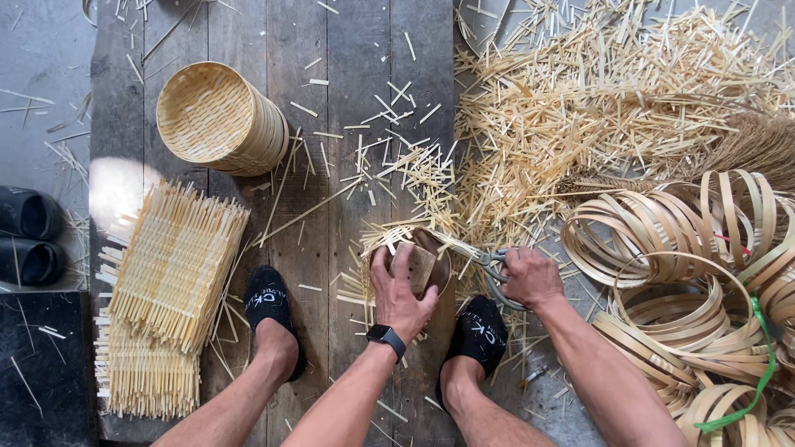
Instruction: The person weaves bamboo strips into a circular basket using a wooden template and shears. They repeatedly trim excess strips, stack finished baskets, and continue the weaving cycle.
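My left hand (399, 290) presses down on a wooden block (421, 266) that sits on a round woven bamboo piece (383, 242) on the plank floor. My right hand (530, 276) grips metal scissors (489, 263), whose blades reach the right edge of the woven piece, where bamboo strip ends stick out. A dark watch sits on my left wrist. My two feet in black socks rest on the planks on either side of the work.
A stack of finished round bamboo trays (222, 117) lies tilted at upper left. Square woven mats (170, 273) are piled at left. Bamboo offcuts (596, 99) heap at upper right. Coiled bamboo hoops (687, 273) fill the right side. Black shoes (29, 236) stand at far left.
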